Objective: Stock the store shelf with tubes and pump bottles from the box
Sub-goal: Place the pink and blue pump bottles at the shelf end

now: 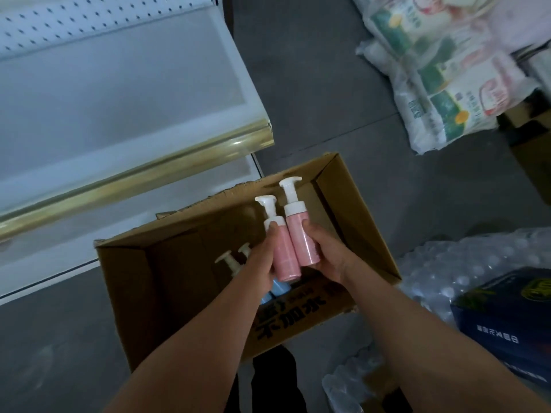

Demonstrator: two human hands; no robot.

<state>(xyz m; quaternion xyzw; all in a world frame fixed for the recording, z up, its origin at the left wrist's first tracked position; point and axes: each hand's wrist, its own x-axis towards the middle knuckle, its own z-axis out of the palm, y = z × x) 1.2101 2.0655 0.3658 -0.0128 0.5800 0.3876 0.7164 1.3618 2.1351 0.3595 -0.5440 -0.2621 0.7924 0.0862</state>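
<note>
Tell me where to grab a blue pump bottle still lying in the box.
Probably the neck below a white pump head, reaching straight down from above: the blue pump bottles lie low in the box, their bodies mostly hidden under the left hand, heads pointing away.

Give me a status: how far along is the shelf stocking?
Done: nothing visible on the shelf. In hand: left hand and right hand each hold a pink pump bottle over the box. Left: two blue pump bottles in the box.
</note>
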